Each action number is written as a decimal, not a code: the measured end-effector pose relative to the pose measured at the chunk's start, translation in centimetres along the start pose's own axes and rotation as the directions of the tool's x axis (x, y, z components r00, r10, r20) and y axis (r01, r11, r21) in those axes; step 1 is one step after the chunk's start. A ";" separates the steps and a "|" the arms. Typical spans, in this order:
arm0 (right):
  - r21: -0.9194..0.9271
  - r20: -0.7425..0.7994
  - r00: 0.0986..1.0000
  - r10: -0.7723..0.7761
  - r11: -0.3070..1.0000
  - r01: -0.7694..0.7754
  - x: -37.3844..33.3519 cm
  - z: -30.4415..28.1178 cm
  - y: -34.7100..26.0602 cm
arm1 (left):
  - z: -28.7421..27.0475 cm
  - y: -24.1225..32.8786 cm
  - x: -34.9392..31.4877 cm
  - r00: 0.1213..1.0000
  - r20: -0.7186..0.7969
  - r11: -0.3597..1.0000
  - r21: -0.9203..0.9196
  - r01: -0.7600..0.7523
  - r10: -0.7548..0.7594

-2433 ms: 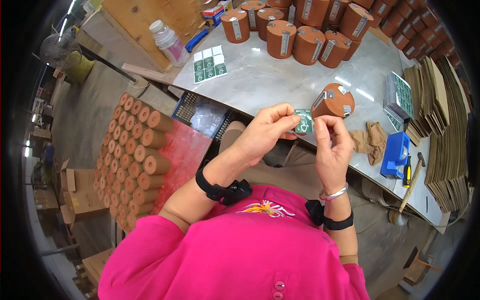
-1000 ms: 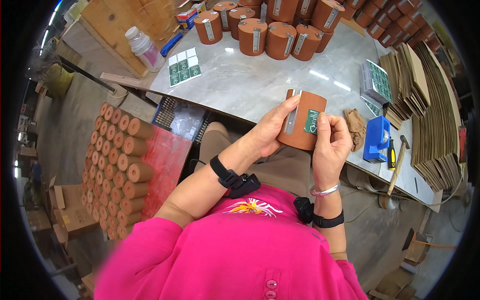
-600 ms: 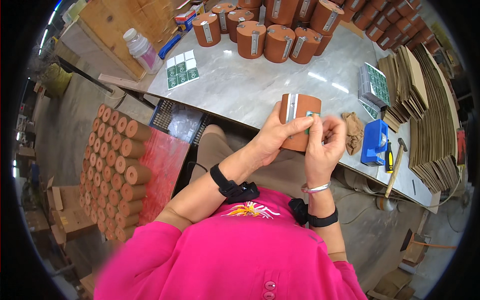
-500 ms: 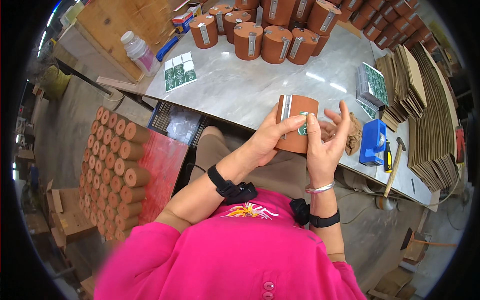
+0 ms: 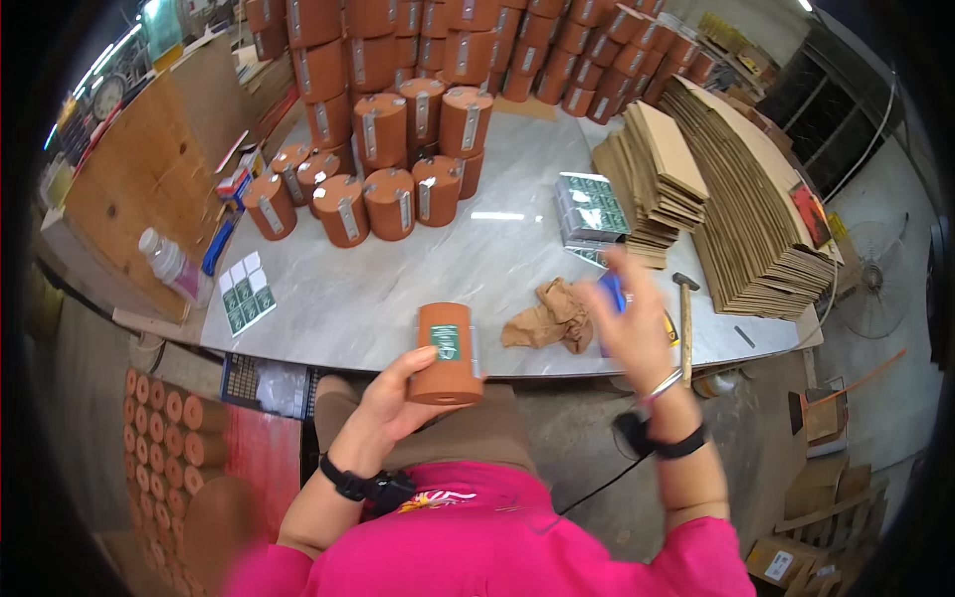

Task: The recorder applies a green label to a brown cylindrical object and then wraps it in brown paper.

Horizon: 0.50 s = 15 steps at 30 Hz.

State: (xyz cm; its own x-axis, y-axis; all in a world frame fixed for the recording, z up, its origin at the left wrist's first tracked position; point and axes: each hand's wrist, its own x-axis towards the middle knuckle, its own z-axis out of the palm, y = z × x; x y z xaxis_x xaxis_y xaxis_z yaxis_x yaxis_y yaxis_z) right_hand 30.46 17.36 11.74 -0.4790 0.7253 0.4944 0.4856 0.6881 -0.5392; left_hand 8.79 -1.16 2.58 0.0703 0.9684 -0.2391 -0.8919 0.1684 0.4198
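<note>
My left hand point(image 5: 396, 396) is closed round the lower left side of a reddish-brown cylinder point(image 5: 445, 376), tilted just in front of the table's near edge. A green label point(image 5: 445, 341) sits on its curved face, my thumb touching the label's lower edge. A metal strip point(image 5: 475, 348) runs down the cylinder's right side. My right hand point(image 5: 635, 323), blurred, is raised apart from the cylinder with thumb and fingers spread and nothing visible in it. Behind it a blue tape dispenser point(image 5: 613, 291) is mostly hidden. A crumpled brown cloth point(image 5: 553, 316) lies just left of that hand.
Finished-looking cylinders point(image 5: 390, 204) with metal strips stand stacked at the back. A label sheet point(image 5: 247, 296) lies left; a label stack point(image 5: 591, 211) and flat cardboard point(image 5: 741, 199) are right. A hammer point(image 5: 685, 313) lies near the right edge. More cylinders point(image 5: 169, 438) rest on a red board point(image 5: 264, 448).
My right hand has let go of the cylinder and moved right toward the blue dispenser. My left hand keeps the cylinder, now turned with its label facing up. The view has shifted.
</note>
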 end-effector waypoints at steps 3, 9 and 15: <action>-0.447 -0.207 0.961 -0.186 0.891 0.077 7.9 -6.5 5.6 | -0.3 1.3 -1.2 0.998 0.017 0.997 0.034 -0.065 0.065; -0.653 -0.303 0.860 0.410 0.568 -0.501 18.0 -7.8 13.8 | -1.7 1.2 -3.0 0.986 -0.102 0.985 0.129 -0.116 0.129; -0.596 -0.130 0.806 0.577 0.604 -0.529 19.8 -7.2 14.9 | -2.6 1.8 -4.9 0.966 -0.143 0.976 0.069 -0.208 0.216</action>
State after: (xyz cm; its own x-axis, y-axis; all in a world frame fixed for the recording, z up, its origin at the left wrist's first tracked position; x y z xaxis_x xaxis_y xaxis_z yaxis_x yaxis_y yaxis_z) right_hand 33.46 42.08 18.42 -0.0107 0.9843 0.1762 0.9825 0.0431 -0.1812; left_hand 5.71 -6.11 2.23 -0.1884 0.9454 -0.2658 -0.8540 -0.0240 0.5198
